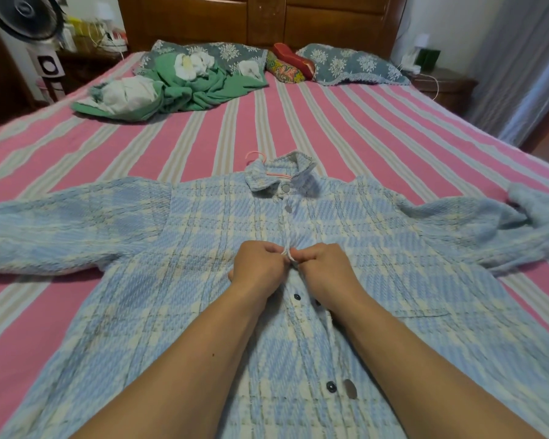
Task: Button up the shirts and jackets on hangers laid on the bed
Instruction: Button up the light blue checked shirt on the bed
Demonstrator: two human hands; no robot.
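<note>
A blue plaid jacket (203, 248) lay spread flat on the striped bed (362, 137), below the pillows. At its chest, the left hand (257, 267) and right hand (324, 267) pinched the front edges together.

Wooden headboard (263, 20) against white wall, standing fan (26, 17) far left, nightstand (441, 85) right, grey curtain (520, 64) beside it.

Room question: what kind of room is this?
Most likely a bedroom: a wide bed with a wooden headboard, patterned pillows, and a nightstand beside it.
</note>
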